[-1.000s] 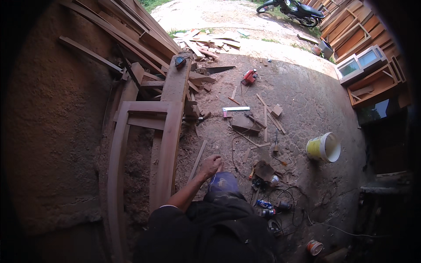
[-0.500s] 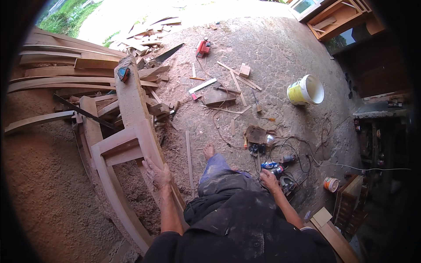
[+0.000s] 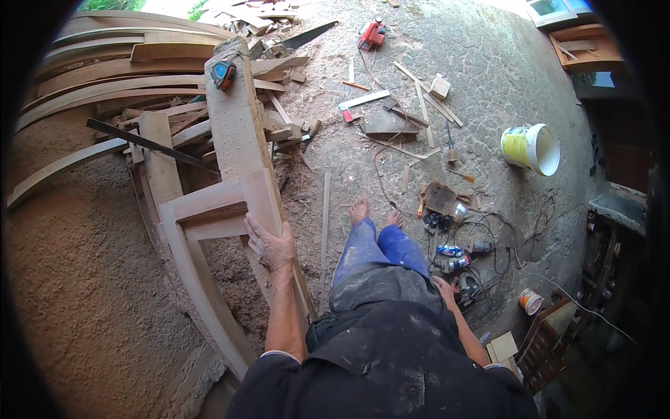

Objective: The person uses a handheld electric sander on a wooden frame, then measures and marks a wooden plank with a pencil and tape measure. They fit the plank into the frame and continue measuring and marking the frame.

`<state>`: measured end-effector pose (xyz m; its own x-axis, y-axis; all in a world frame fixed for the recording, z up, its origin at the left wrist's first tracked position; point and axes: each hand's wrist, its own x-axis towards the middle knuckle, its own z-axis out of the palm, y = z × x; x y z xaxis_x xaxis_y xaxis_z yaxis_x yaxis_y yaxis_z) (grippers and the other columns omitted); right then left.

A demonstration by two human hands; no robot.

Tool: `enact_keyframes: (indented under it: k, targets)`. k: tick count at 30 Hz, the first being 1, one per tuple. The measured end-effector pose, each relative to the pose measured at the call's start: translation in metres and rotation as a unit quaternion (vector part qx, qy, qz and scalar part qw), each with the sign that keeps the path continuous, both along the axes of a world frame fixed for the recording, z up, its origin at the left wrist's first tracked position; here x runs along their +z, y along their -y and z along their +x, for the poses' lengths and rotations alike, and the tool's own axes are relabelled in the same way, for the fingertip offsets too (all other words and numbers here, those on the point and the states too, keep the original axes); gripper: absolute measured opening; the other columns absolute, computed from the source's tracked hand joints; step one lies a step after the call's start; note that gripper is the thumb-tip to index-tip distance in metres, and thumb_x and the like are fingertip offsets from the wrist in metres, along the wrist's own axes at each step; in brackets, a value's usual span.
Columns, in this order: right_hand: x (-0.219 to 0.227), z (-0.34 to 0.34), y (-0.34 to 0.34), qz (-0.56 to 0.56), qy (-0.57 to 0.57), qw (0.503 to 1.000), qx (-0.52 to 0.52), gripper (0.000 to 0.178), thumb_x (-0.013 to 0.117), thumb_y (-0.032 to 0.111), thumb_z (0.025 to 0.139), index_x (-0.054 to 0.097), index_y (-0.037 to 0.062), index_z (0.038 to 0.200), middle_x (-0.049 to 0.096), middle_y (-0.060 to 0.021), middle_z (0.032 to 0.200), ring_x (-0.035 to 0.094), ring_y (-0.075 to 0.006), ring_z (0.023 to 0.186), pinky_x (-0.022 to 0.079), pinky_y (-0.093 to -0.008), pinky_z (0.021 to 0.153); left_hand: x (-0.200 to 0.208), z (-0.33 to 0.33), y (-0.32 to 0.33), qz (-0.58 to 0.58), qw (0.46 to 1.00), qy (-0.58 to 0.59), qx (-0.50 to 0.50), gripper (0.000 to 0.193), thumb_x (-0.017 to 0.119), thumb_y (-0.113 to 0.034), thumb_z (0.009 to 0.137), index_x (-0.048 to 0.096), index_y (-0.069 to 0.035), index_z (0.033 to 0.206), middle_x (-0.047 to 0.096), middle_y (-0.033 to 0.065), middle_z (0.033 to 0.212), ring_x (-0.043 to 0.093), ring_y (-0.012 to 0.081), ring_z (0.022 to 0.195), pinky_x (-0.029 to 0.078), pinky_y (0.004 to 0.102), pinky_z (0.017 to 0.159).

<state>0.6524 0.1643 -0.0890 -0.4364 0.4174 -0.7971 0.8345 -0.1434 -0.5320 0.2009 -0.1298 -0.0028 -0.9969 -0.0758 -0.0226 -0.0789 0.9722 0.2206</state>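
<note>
A pale wooden frame (image 3: pixel 262 199) with a curved side rail lies over a long thick plank (image 3: pixel 237 133) on my left. My left hand (image 3: pixel 271 244) rests on the frame's near rail, its fingers stretched out along the wood. By my right thigh hangs my right hand (image 3: pixel 444 288), with its fingers curled and partly hidden. A thin strip shows beside those fingers, but whether they hold it is unclear. At the plank's far end sits a blue and black tape measure (image 3: pixel 223 75). A dark flat bar (image 3: pixel 150 146) crosses the timber left of the plank.
Curved boards (image 3: pixel 118 84) are stacked at the far left. A handsaw (image 3: pixel 307 36), a red power tool (image 3: pixel 371 36) and a try square (image 3: pixel 364 100) lie ahead. The white-yellow bucket (image 3: pixel 539 150) lies tipped at right. Corded power tools (image 3: pixel 469 288) and cables lie near my right hand.
My view has shifted, so the floor items sit further right and both feet now show. The left hand stays on the frame. My right hand has drawn back slightly toward my body.
</note>
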Motion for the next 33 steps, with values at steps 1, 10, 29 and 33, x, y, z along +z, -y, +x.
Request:
enact_keyframes:
  k: [1, 10, 29, 33]
  targets:
    - [-0.001, -0.012, -0.01, -0.008, 0.015, 1.0, 0.002, 0.061, 0.067, 0.039, 0.092, 0.06, -0.0053, 0.133, 0.067, -0.0198, 0.127, 0.063, -0.027, 0.119, 0.046, -0.0351, 0.103, 0.0, -0.001, -0.001, 0.003, 1.0, -0.001, -0.001, 0.102, 0.078, -0.036, 0.078, 0.023, -0.008, 0.158, 0.033, 0.0212, 0.158, 0.049, 0.0485, 0.124, 0.04, 0.0555, 0.106]
    - [-0.019, -0.137, -0.037, -0.08, 0.067, 0.938, 0.332, 0.078, 0.062, 0.053, 0.09, 0.042, 0.0102, 0.152, 0.041, -0.0244, 0.154, 0.04, -0.0386, 0.143, 0.034, -0.0432, 0.117, 0.011, 0.045, -0.055, 0.048, 0.984, -0.082, -0.149, 0.066, 0.069, -0.016, 0.086, 0.045, -0.005, 0.146, 0.045, 0.0195, 0.15, 0.044, 0.0401, 0.134, 0.033, 0.0503, 0.112]
    - [-0.151, -0.178, -0.091, 0.074, 0.042, 0.856, 0.51, 0.061, 0.076, 0.029, 0.078, 0.061, 0.0087, 0.133, 0.057, -0.0138, 0.138, 0.044, -0.0389, 0.135, 0.031, -0.0576, 0.112, -0.677, 0.097, 0.049, 0.16, 0.907, 0.315, 0.227, 0.066, 0.067, -0.016, 0.085, 0.044, -0.001, 0.145, 0.067, 0.0153, 0.103, 0.063, 0.0201, 0.076, 0.052, 0.0359, 0.067]
    - [-0.157, -0.185, -0.1, 0.066, 0.058, 0.852, 0.516, 0.058, 0.076, 0.03, 0.078, 0.063, 0.0082, 0.13, 0.058, -0.0136, 0.138, 0.044, -0.0394, 0.134, 0.032, -0.0571, 0.111, -0.704, 0.081, 0.03, 0.145, 0.89, 0.375, 0.216, 0.042, 0.067, -0.021, 0.089, 0.059, -0.001, 0.125, 0.065, 0.008, 0.085, 0.058, 0.0165, 0.064, 0.047, 0.0348, 0.058]
